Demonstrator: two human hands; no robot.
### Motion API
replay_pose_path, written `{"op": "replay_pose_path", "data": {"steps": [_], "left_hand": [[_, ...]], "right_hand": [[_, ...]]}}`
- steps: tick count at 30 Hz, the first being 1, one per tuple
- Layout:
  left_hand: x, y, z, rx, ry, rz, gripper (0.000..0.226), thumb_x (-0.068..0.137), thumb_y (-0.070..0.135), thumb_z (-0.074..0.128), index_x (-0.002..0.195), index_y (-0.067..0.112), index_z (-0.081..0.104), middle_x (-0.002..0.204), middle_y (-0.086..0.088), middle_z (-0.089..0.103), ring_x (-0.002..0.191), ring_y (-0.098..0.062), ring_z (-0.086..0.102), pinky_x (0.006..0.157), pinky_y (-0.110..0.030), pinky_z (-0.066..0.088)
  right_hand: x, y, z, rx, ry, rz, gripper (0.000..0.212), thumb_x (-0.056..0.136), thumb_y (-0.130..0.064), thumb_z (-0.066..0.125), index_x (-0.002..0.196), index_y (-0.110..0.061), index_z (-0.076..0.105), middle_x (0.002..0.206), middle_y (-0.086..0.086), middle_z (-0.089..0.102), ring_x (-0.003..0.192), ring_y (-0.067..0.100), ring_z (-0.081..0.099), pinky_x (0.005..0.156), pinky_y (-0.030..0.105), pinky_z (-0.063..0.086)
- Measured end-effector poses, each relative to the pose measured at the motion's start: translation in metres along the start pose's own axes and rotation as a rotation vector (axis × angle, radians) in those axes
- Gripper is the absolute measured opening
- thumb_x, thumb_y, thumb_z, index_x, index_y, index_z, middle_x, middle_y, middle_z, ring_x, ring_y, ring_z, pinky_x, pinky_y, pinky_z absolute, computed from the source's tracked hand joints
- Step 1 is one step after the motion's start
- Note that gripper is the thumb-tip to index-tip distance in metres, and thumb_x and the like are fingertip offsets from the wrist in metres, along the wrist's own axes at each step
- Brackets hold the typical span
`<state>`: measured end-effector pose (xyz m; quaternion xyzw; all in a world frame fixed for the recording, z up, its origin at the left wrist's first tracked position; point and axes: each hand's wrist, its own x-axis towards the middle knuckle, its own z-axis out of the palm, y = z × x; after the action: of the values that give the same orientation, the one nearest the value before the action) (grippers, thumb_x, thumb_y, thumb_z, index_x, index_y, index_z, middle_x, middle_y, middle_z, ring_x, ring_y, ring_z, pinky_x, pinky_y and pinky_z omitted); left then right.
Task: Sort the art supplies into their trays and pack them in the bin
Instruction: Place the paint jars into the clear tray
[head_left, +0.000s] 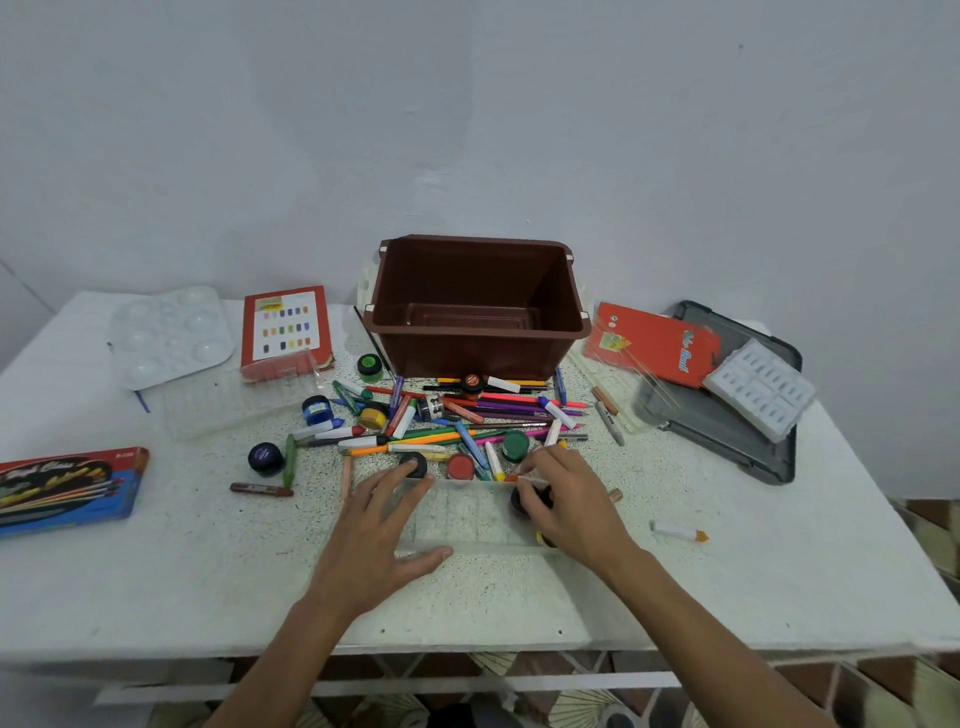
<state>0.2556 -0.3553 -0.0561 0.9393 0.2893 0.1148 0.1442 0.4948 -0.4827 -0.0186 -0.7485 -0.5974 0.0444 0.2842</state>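
Observation:
A clear plastic tray (467, 512) lies on the white table (208, 571) right in front of me. My left hand (379, 530) rests on the tray's left end, fingers straight and spread, thumb along its near edge. At the tray's far right corner my right hand (569, 506) pinches a small orange-tipped crayon (511, 477), above a black paint jar (522, 501). Behind the tray lies a heap of crayons, markers and pencils (467, 415) with several paint jars among them. The brown bin (478, 312) stands open behind the heap.
At the left are a white palette (171, 332), a red paint box (285, 327), a second clear tray (234, 402) and a blue-and-red pencil case (67, 488). At the right are a red pencil box (654, 348), a grey lid (727, 426), a white moulded tray (758, 389) and a loose crayon (678, 531).

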Motion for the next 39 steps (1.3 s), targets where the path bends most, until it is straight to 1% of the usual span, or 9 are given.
{"op": "replay_pose_path", "data": {"steps": [5, 12, 18, 23, 26, 29, 33, 36, 39], "left_hand": [[0.001, 0.001, -0.001, -0.002, -0.007, -0.003, 0.082, 0.083, 0.075, 0.056, 0.146, 0.024, 0.045, 0.152, -0.001, 0.039, 0.136, -0.026, 0.041, 0.121, -0.032, -0.011], [0.001, 0.001, -0.002, 0.002, -0.005, 0.0, 0.082, 0.082, 0.074, 0.058, 0.145, 0.023, 0.047, 0.152, -0.001, 0.04, 0.135, -0.026, 0.042, 0.121, -0.032, -0.011], [0.001, 0.001, -0.002, 0.002, -0.005, -0.001, 0.083, 0.083, 0.075, 0.056, 0.146, 0.023, 0.045, 0.151, -0.001, 0.04, 0.136, -0.026, 0.042, 0.121, -0.032, -0.012], [0.0, 0.001, -0.002, -0.007, -0.004, -0.002, 0.083, 0.083, 0.075, 0.054, 0.147, 0.023, 0.044, 0.151, -0.001, 0.04, 0.136, -0.026, 0.042, 0.121, -0.03, -0.013], [0.0, 0.001, -0.001, -0.009, 0.002, 0.001, 0.083, 0.083, 0.075, 0.055, 0.147, 0.024, 0.044, 0.152, -0.001, 0.039, 0.136, -0.026, 0.041, 0.121, -0.031, -0.013], [0.0, 0.0, -0.001, 0.005, -0.006, -0.002, 0.083, 0.083, 0.075, 0.054, 0.147, 0.023, 0.044, 0.152, -0.001, 0.038, 0.137, -0.026, 0.04, 0.121, -0.031, -0.013], [0.0, 0.001, -0.001, 0.009, -0.007, -0.001, 0.083, 0.083, 0.076, 0.053, 0.148, 0.023, 0.044, 0.153, -0.001, 0.038, 0.137, -0.026, 0.04, 0.121, -0.032, -0.013], [0.0, 0.001, -0.001, 0.009, -0.006, -0.002, 0.083, 0.083, 0.075, 0.053, 0.148, 0.024, 0.044, 0.153, 0.0, 0.038, 0.137, -0.026, 0.04, 0.121, -0.032, -0.013], [0.0, 0.002, -0.001, 0.01, 0.001, 0.004, 0.083, 0.083, 0.074, 0.056, 0.147, 0.023, 0.045, 0.152, -0.001, 0.038, 0.136, -0.026, 0.041, 0.121, -0.031, -0.012]], "right_hand": [[0.031, 0.001, 0.001, -0.049, -0.01, 0.093, 0.019, 0.091, -0.02, 0.063, 0.11, -0.015, 0.063, 0.105, 0.0, 0.061, 0.093, 0.019, 0.055, 0.073, 0.027, 0.041], [0.061, 0.0, 0.002, -0.105, -0.157, 0.122, 0.038, 0.089, -0.022, 0.065, 0.126, -0.012, 0.061, 0.116, 0.012, 0.063, 0.105, 0.03, 0.056, 0.084, 0.04, 0.052], [0.065, -0.005, -0.001, -0.093, -0.18, 0.126, 0.034, 0.09, -0.019, 0.063, 0.124, -0.012, 0.064, 0.109, 0.01, 0.066, 0.101, 0.027, 0.06, 0.076, 0.031, 0.046], [0.054, -0.015, -0.021, 0.132, -0.075, 0.193, 0.042, 0.091, -0.015, 0.061, 0.132, -0.023, 0.058, 0.103, -0.005, 0.057, 0.093, 0.012, 0.054, 0.08, 0.021, 0.04], [0.042, -0.017, -0.033, 0.222, -0.073, 0.214, 0.046, 0.089, -0.012, 0.061, 0.132, -0.029, 0.058, 0.094, -0.012, 0.045, 0.079, 0.007, 0.05, 0.069, 0.015, 0.038], [0.029, -0.018, -0.038, 0.261, -0.106, 0.224, 0.046, 0.086, -0.012, 0.064, 0.127, -0.032, 0.062, 0.097, -0.011, 0.042, 0.085, 0.004, 0.05, 0.074, 0.017, 0.044], [0.008, -0.017, -0.037, 0.27, -0.124, 0.185, 0.03, 0.087, -0.016, 0.066, 0.116, -0.027, 0.066, 0.102, -0.007, 0.044, 0.093, 0.006, 0.052, 0.082, 0.024, 0.053], [-0.007, -0.016, -0.032, 0.251, -0.116, 0.107, 0.026, 0.088, -0.02, 0.069, 0.113, -0.027, 0.064, 0.105, -0.009, 0.046, 0.099, 0.0, 0.051, 0.082, 0.011, 0.046], [-0.018, -0.014, -0.025, 0.203, -0.109, 0.025, 0.024, 0.087, -0.02, 0.071, 0.108, -0.025, 0.061, 0.105, -0.012, 0.048, 0.094, 0.004, 0.052, 0.078, 0.009, 0.041]]}}
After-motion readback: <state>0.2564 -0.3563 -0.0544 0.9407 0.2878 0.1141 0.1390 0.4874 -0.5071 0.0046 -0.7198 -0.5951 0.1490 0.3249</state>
